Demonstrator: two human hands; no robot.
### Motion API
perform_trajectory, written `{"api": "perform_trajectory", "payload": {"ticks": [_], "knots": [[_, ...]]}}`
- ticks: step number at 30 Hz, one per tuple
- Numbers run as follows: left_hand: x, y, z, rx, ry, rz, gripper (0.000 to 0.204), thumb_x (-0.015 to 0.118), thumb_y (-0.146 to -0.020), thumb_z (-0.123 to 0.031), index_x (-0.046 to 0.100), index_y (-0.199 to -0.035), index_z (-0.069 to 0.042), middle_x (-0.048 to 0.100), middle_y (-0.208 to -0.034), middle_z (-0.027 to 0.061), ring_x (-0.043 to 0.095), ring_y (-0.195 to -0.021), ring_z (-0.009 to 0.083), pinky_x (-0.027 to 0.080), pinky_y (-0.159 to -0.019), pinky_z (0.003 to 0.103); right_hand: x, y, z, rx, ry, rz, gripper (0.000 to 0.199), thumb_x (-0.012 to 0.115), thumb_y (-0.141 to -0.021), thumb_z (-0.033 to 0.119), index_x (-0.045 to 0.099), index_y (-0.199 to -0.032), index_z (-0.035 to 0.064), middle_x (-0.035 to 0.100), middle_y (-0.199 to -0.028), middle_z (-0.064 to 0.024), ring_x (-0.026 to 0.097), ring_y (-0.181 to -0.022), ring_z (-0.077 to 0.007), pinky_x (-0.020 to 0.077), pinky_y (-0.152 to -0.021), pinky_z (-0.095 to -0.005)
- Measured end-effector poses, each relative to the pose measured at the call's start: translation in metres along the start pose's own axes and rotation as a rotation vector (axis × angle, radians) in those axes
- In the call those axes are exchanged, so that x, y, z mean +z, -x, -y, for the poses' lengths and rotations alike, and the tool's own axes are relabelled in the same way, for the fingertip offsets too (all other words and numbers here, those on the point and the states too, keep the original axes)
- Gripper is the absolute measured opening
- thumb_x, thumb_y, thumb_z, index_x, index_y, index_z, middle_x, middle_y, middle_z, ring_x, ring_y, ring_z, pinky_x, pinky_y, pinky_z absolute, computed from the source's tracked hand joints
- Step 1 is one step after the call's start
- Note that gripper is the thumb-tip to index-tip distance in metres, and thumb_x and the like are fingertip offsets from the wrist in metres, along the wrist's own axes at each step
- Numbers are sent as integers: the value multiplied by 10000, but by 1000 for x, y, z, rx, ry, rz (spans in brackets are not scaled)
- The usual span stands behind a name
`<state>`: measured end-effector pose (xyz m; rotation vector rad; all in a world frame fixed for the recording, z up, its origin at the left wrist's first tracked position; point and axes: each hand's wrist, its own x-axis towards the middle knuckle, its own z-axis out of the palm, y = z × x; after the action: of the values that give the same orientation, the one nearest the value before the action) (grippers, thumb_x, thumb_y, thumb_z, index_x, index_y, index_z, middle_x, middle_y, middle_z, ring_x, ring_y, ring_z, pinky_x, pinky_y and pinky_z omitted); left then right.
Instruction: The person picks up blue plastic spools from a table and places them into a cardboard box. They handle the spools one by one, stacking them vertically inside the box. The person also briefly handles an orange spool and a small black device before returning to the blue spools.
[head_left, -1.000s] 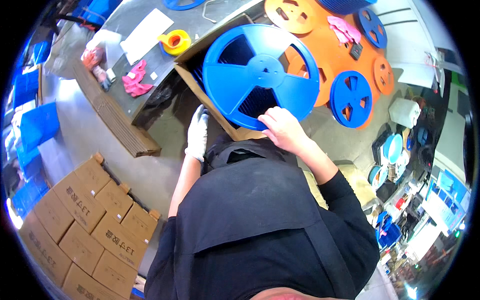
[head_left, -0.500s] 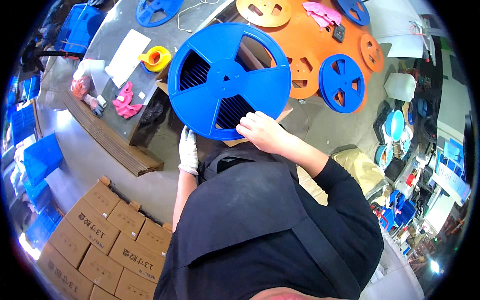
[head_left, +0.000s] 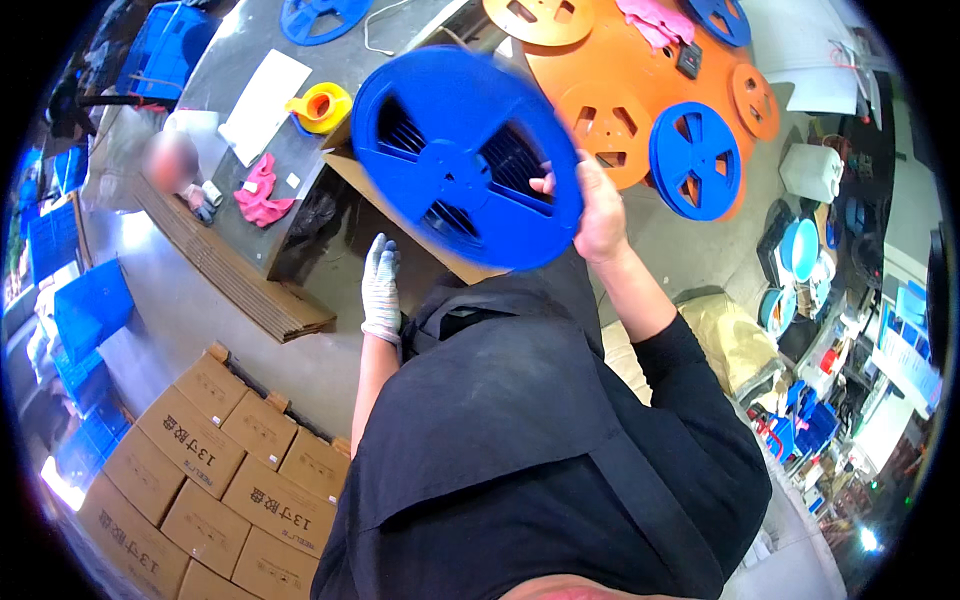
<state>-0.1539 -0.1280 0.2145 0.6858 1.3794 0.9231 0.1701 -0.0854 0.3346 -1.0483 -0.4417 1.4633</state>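
A large blue plastic reel (head_left: 455, 165) is raised and tilted in front of me, slightly blurred. Dark striped layers show through its openings. Bare, my right hand (head_left: 600, 215) grips the reel's right edge, a fingertip visible through one opening. My left hand (head_left: 381, 290), in a pale knit glove, is apart from the reel's lower left edge; its fingers are stretched out and nothing is in them. Below the reel, a cardboard box (head_left: 362, 185) is partly covered, so its contents stay hidden.
An orange round table (head_left: 590, 75) bears orange reels (head_left: 602, 135) and blue reels (head_left: 695, 160). On the grey table (head_left: 230, 115) at left are a yellow tape roll (head_left: 322, 107) and a pink cloth (head_left: 262, 195). Flattened cardboard (head_left: 235, 265) and stacked cartons (head_left: 210, 480) stand at left.
The reel has tilted, its right side shifting down. My right hand has moved from its lower edge to its right edge. My left hand has come away from the reel, fingers stretched.
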Motion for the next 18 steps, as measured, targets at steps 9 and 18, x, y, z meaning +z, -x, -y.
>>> {"api": "perform_trajectory", "payload": {"ticks": [9, 18], "knots": [[-21, -4, 27, -173, 348, -185, 440, 616, -919, -161, 494, -1338, -101, 587, -1140, 26, 559, -1010, 134, 480, -853, 251, -32, -3, -20, 339, -659, -80, 253, 378, -986, 246, 537, -1014, 51, 541, -770, -48, 535, -604, -157, 506, -616, -331], [-18, 19, 13, -44, 249, -112, 474, 556, -959, -247, 433, -1394, -104, 579, -1227, 49, 565, -1074, 170, 471, -893, 313, -21, -3, -12, 332, -528, -129, 279, 360, -994, 250, 544, -1017, 42, 542, -765, -54, 547, -612, -163, 505, -638, -336]]}}
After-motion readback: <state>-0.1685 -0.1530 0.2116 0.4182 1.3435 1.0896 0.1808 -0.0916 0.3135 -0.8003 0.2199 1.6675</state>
